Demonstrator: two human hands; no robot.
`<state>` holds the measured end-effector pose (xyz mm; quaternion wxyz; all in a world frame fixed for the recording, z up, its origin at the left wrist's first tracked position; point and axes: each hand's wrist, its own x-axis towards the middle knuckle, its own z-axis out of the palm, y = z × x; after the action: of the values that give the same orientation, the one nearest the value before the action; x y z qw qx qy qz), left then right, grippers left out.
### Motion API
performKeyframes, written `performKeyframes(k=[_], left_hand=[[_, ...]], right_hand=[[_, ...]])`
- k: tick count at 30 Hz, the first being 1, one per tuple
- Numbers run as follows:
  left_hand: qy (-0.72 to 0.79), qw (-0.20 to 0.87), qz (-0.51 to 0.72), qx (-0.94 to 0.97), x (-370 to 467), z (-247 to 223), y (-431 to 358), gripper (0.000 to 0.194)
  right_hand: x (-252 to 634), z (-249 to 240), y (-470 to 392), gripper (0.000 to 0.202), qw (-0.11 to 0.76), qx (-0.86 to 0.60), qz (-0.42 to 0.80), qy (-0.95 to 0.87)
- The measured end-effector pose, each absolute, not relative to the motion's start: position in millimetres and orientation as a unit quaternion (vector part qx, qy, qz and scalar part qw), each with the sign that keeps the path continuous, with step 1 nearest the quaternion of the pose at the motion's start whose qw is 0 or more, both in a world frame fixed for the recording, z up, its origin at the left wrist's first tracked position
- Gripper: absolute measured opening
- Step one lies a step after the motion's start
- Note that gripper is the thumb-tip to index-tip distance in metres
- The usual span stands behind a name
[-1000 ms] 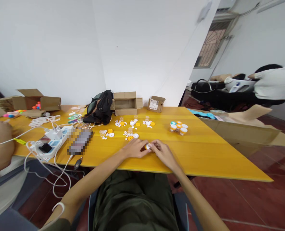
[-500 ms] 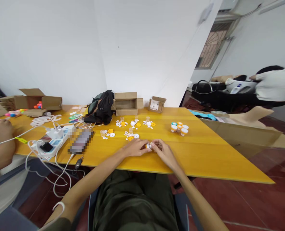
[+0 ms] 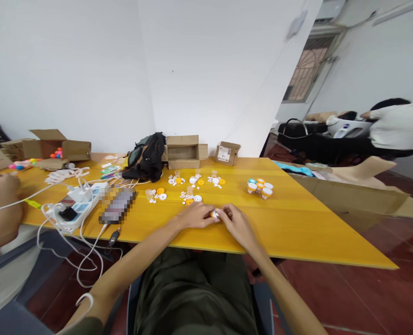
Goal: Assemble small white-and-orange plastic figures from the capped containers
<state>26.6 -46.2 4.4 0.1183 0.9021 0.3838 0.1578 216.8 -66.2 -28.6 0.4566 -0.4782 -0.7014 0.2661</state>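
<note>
Over the near middle of the yellow table, my left hand grips a small white and orange piece between thumb and fingers. My right hand meets it from the right, its fingers pinched at the piece's side; fine detail there is too small to tell. Beyond my hands lie several small groups of parts, with white discs, orange discs and clear cups. Right of these, several capped cups with orange, white and teal lids stand close together.
A power strip with white cables and a phone lie at left. Behind are a black backpack, an open cardboard box and a smaller box. Another person's arm rests at far left; someone in white bends at far right.
The fingers of my right hand have shifted slightly around the small piece. My left hand keeps its grip. The whole view has moved a little.
</note>
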Motion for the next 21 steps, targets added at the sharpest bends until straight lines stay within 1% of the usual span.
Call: performKeyframes(k=[2, 8, 11, 14, 16, 19, 21], left_hand=[[0.381, 0.114, 0.154, 0.904, 26.7, 4.0, -46.3, 0.031], [0.371, 0.118, 0.156, 0.908, 26.7, 6.4, -47.1, 0.038], [0.365, 0.128, 0.158, 0.909, 27.1, 7.4, -47.3, 0.038], [0.369, 0.135, 0.155, 0.906, 27.3, 7.7, -46.8, 0.038], [0.367, 0.136, 0.151, 0.908, 27.1, 7.5, -46.3, 0.036], [0.355, 0.134, 0.153, 0.912, 26.8, 7.1, -45.8, 0.032], [0.356, 0.131, 0.153, 0.913, 26.8, 7.1, -45.7, 0.03]], right_hand=[[217.2, -26.5, -67.7, 0.027, 0.448, -0.472, 0.262, -0.712], [217.2, -19.1, -76.4, 0.016, 0.464, -0.386, 0.243, -0.76], [216.4, -23.9, -72.1, 0.023, 0.472, -0.436, 0.242, -0.727], [217.0, -28.1, -67.2, 0.026, 0.451, -0.494, 0.248, -0.701], [218.1, -27.5, -67.5, 0.026, 0.443, -0.485, 0.238, -0.715], [219.8, -22.8, -72.1, 0.023, 0.457, -0.428, 0.22, -0.748], [220.8, -20.0, -74.9, 0.025, 0.457, -0.393, 0.23, -0.764]])
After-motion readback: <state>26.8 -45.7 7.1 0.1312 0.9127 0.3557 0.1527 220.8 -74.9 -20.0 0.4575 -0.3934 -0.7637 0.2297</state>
